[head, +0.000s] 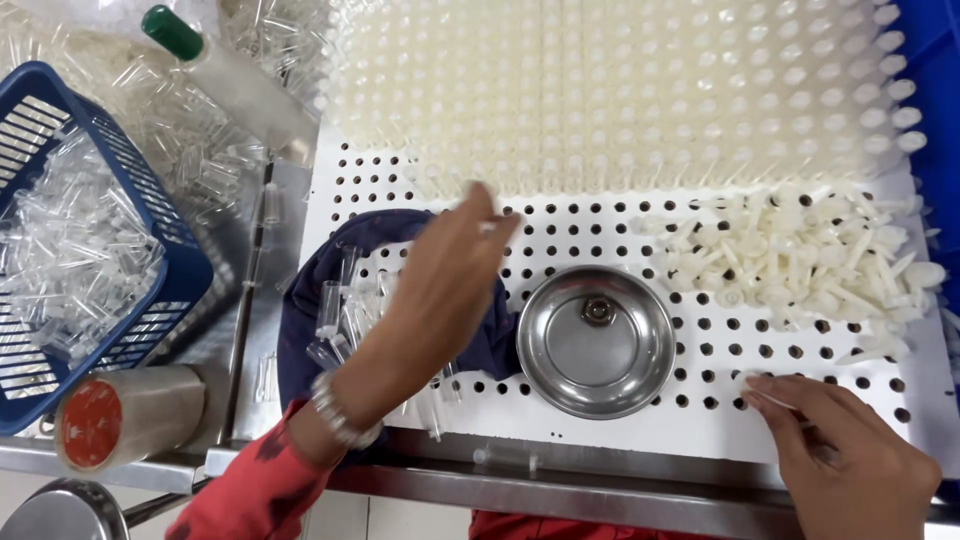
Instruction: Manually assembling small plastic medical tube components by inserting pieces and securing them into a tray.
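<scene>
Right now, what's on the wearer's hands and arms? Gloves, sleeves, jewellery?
No gloves: both hands are bare. The left hand has a silvery beaded bracelet at the wrist and a red sleeve with dark patches covering the forearm. The right hand shows no ring or bracelet; its sleeve is out of frame.

A blue plastic basket point(160, 240) at the left edge is heaped with clear little tubes point(70, 250). In front of it lies a roll of clear tape point(125, 415) on its side, its orange-red core facing out. A round steel bowl point(596, 342) stands on the board's near part, with one small metal piece, perhaps a nut point(598, 311), inside. A green-capped bottle point(225, 70) lies far left.
</scene>
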